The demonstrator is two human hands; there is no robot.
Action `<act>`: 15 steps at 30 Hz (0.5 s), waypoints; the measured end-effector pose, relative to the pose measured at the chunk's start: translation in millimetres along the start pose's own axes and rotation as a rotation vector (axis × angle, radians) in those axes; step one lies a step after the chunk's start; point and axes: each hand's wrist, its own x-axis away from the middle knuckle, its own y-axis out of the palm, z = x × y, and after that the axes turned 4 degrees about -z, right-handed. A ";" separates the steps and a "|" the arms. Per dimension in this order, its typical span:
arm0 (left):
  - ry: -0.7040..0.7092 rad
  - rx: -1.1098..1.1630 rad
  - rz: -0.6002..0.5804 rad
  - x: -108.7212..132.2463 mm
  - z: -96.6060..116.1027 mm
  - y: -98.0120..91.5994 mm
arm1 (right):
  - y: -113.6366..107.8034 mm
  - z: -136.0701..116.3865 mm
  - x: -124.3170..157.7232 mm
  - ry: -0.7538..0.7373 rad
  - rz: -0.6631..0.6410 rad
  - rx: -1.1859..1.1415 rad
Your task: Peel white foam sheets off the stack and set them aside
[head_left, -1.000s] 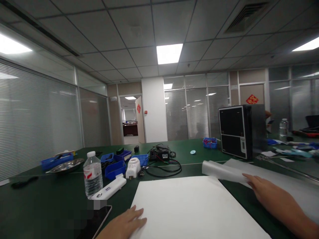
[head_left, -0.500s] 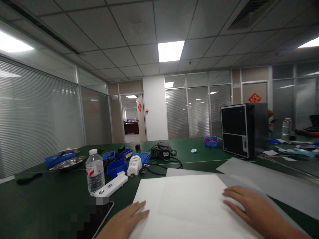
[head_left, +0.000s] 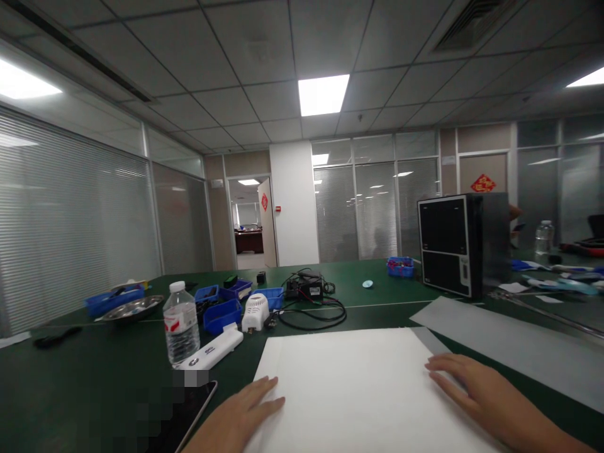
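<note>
I press my left hand (head_left: 245, 412) flat at seven o'clock and my right hand (head_left: 472, 387) spread at four o'clock on the white sheet (head_left: 358, 390), which lies on the worktop (head_left: 94, 377); even pressure should avoid creases.

- A second ago the right hand (head_left: 476, 393) gripped a rolled translucent sheet (head_left: 427, 340) off the white board's (head_left: 358, 390) right edge — now that sheet lies flat on the board, only a grey strip showing past the board's far right corner.
- The right hand now rests open, palm down, at the board's right edge.
- The left hand (head_left: 240, 415) has crept slightly further onto the board's left edge.
</note>
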 end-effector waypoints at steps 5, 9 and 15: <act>0.022 0.001 0.001 -0.2 1.8 -0.4 | 0.3 -19.7 7.2 -0.037 -0.178 -0.007; 0.011 -0.011 -0.026 -1.7 4.9 -2.1 | 11.4 5.8 0.6 -0.031 -0.152 -0.013; 0.039 -0.027 -0.006 -2.2 0.3 -0.5 | 5.6 135.7 -9.5 0.291 0.096 0.302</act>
